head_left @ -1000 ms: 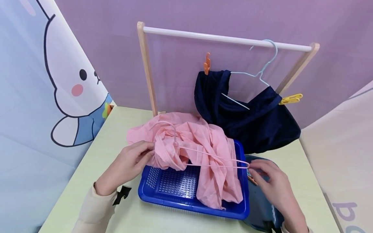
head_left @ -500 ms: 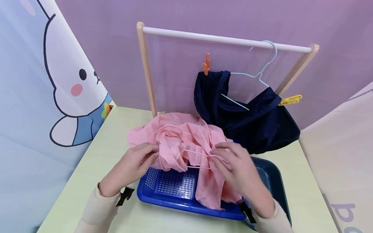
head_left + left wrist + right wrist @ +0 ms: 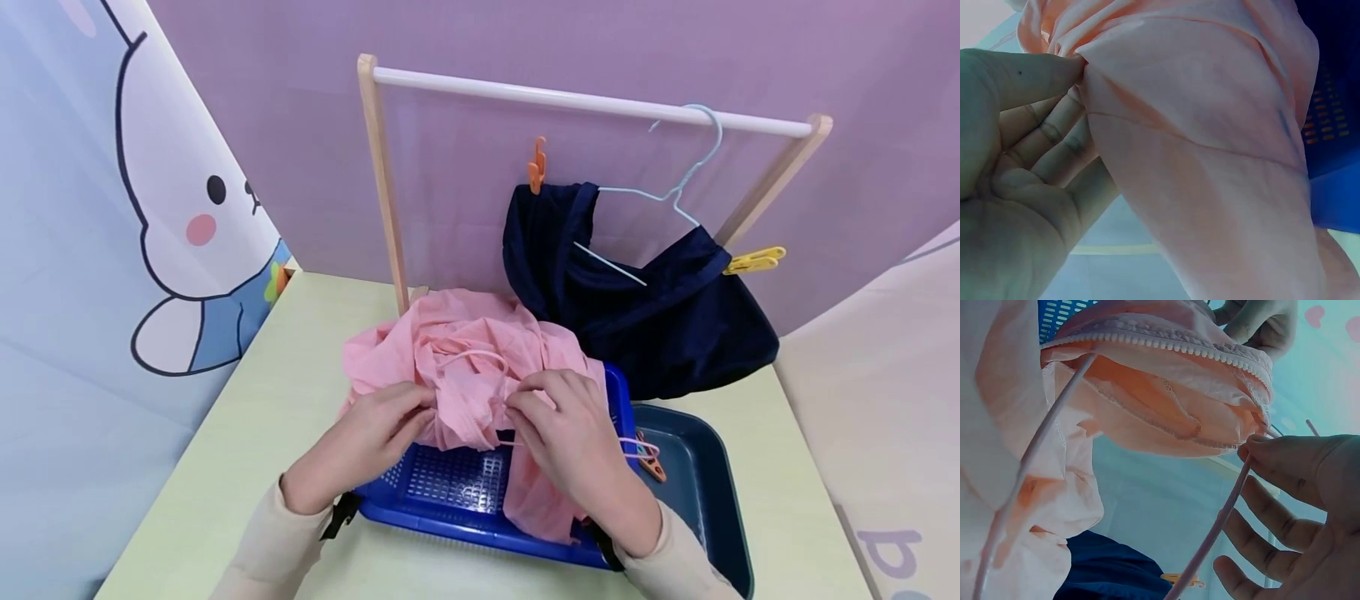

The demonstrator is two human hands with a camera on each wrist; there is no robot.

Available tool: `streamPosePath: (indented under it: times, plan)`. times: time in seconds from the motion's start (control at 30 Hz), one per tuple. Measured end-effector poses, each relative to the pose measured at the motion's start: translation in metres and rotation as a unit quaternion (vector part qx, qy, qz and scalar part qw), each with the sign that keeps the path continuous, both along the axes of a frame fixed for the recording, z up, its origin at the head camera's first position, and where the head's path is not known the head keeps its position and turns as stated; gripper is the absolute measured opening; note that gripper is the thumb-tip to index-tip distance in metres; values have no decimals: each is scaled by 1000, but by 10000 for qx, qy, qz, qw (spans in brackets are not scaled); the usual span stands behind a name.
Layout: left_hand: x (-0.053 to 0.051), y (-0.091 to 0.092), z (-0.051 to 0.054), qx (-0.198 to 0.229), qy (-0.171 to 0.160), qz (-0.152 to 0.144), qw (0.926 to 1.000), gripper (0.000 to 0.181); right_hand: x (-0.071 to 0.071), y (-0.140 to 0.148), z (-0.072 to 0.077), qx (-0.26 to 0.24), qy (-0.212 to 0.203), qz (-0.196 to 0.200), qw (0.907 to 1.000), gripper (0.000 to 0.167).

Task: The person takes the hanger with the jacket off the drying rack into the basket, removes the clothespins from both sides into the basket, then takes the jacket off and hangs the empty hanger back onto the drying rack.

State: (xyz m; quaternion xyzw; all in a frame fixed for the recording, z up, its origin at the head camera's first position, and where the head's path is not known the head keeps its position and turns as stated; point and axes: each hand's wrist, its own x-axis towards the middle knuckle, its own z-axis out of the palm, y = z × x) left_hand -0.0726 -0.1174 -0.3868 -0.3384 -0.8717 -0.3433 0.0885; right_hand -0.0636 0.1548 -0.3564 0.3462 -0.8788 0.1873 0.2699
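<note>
A pink jacket (image 3: pixel 465 321) with white zipper teeth (image 3: pixel 1166 347) lies bunched over a blue plastic basket (image 3: pixel 442 521). My left hand (image 3: pixel 367 437) pinches the jacket at the left of its opening, with thumb and fingertip meeting on a fold in the left wrist view. A pink wire hanger (image 3: pixel 1210 540) sits partly inside that opening, its hook above the cloth and one looped end (image 3: pixel 647 451) sticking out to the right. My right hand (image 3: pixel 573 433) pinches the hanger wire beside the opening's edge; the cloth touches these fingertips.
Behind stands a drying rack (image 3: pixel 517 90) with wooden posts. A navy garment (image 3: pixel 637 333) hangs there on a light blue hanger (image 3: pixel 678 187), with an orange clip (image 3: pixel 537 167) and a yellow clip (image 3: pixel 756 261). A dark tray (image 3: pixel 686 483) with clothespins (image 3: pixel 651 462) is at right.
My right hand has moved left along the hanger, from its looped end to the jacket's opening. My left hand, the jacket's opening and the hanger's hook have shifted right and slightly nearer.
</note>
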Motion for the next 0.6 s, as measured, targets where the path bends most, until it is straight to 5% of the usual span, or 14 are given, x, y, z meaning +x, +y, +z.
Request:
streamPosePath:
  times: [0.37,0.6]
  plan:
    - [2,0,-9,316,64,-69,9995,14,7,23,7,-256,82,-280,9992,15]
    - [3,-6,-17,293,-205,127,9993,16,10,47,13,-327,232,-422,9983,17]
